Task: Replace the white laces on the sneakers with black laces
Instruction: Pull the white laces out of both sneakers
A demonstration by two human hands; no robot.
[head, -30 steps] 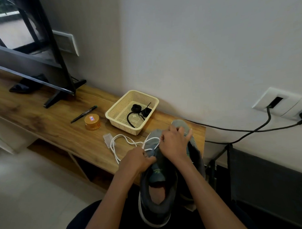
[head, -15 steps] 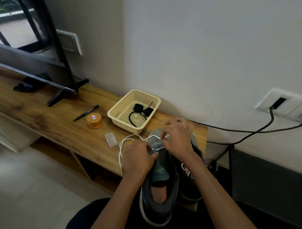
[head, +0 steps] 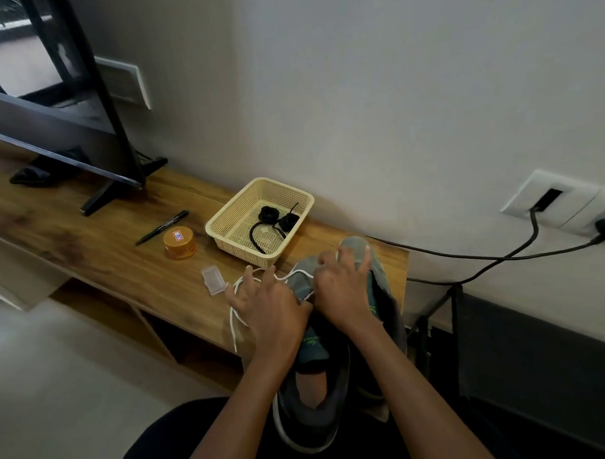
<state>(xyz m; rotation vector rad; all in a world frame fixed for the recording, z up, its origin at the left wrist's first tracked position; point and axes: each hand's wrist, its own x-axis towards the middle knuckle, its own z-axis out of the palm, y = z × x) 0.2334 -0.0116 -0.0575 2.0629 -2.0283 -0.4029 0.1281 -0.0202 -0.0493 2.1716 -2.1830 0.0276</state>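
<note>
Two grey sneakers lie side by side from my lap onto the table edge, the left sneaker (head: 311, 411) with its heel opening toward me and the right sneaker (head: 387, 305) beside it. A white lace (head: 233, 321) runs out of the left sneaker's front, loops on the wood and hangs over the edge. My left hand (head: 273, 309) lies over the lace with fingers spread and straight, thumb against the tongue. My right hand (head: 344, 289) is on the sneaker's front, fingers curled at the eyelets where the lace ends. Black laces (head: 270, 223) lie coiled in the cream basket (head: 225, 215).
On the wooden table (head: 123, 256) are an orange-lidded jar (head: 179, 243), a black pen (head: 162, 227) and a small clear plastic box (head: 213, 281). A TV stand (head: 114, 187) is at the far left. Black cables (head: 484, 257) run from wall sockets on the right.
My left hand has opened from a closed grip and spread its fingers over the lace. My right hand stays at the eyelets. The lace loop on the table has shifted.
</note>
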